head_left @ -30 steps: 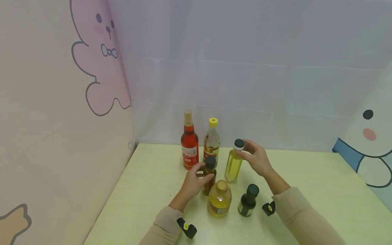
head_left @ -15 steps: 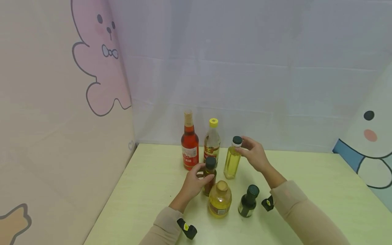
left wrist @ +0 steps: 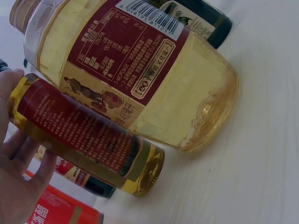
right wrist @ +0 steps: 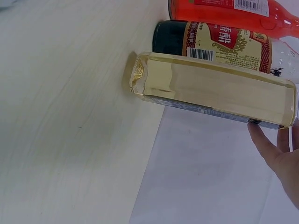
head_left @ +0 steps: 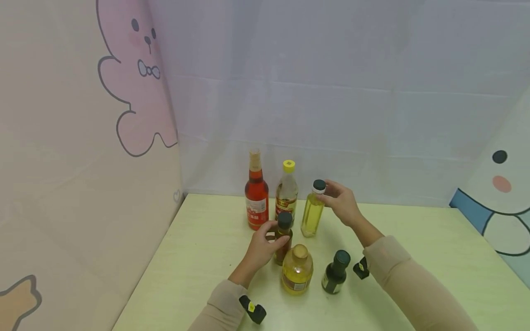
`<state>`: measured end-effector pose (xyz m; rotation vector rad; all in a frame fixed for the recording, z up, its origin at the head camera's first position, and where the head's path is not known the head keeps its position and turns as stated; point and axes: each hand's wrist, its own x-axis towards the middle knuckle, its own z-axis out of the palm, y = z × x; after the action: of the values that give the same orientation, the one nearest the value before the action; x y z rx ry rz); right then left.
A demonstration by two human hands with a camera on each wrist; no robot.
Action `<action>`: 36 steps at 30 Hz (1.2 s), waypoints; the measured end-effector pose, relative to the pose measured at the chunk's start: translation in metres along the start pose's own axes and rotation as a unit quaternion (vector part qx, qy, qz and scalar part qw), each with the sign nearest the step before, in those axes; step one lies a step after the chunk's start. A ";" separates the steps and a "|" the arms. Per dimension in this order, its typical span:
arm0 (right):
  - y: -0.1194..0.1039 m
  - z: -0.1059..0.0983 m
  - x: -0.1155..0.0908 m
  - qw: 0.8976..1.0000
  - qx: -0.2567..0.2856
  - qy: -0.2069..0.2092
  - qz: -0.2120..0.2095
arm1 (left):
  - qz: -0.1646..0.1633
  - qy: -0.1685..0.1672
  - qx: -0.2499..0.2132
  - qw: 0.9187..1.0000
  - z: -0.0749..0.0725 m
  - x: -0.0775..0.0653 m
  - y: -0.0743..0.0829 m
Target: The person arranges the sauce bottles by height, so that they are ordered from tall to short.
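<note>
In the head view my left hand (head_left: pixel 258 248) grips a small dark-capped oil bottle (head_left: pixel 283 248) near its neck, thumb on one side and fingers on the other. The left wrist view shows amber oil and a red label on that bottle (left wrist: pixel 84 130). My right hand (head_left: pixel 344 206) pinches a tall, square glass oil bottle (head_left: pixel 312 215) just under its dark cap. Pale yellow oil fills this bottle (right wrist: pixel 219 88) in the right wrist view, where its base overlaps the table close to the vinegar bottle (right wrist: pixel 224 44).
A round-shouldered oil bottle (head_left: pixel 297 271) stands right beside the small one, with a dark green bottle (head_left: pixel 334 273) to its right. Behind them are the yellow-capped bottle (head_left: pixel 287 193) and a tall red bottle (head_left: pixel 256 202). A white cloth (head_left: pixel 331 115) hangs behind the table (head_left: pixel 194 239).
My right hand has carried the square oil bottle back and a little left, closer to the yellow-capped bottle. The left hand stays in place on the small bottle.
</note>
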<state>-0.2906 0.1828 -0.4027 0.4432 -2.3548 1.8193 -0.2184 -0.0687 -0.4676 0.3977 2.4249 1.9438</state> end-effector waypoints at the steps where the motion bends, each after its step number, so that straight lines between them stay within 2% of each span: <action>1: 0.000 0.001 0.001 1.000 0.001 0.000 0.002 | -0.001 0.001 -0.001 1.000 0.000 0.001 -0.002; 6: 0.003 0.002 0.007 1.000 0.006 0.000 0.006 | 0.008 0.003 -0.007 1.000 0.001 0.001 -0.007; 13: 0.005 0.005 0.012 1.000 0.015 -0.004 -0.005 | -0.001 0.004 -0.010 1.000 0.001 0.000 -0.006; 19: 0.004 0.007 0.016 1.000 0.004 -0.006 0.003 | 0.003 0.004 -0.021 1.000 0.001 -0.001 -0.005; 36: 0.004 0.012 0.024 1.000 0.005 0.000 0.015 | 0.001 0.001 -0.009 1.000 0.000 -0.003 -0.004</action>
<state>-0.3134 0.1687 -0.4033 0.4097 -2.3665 1.8441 -0.2163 -0.0700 -0.4716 0.3969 2.4062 1.9670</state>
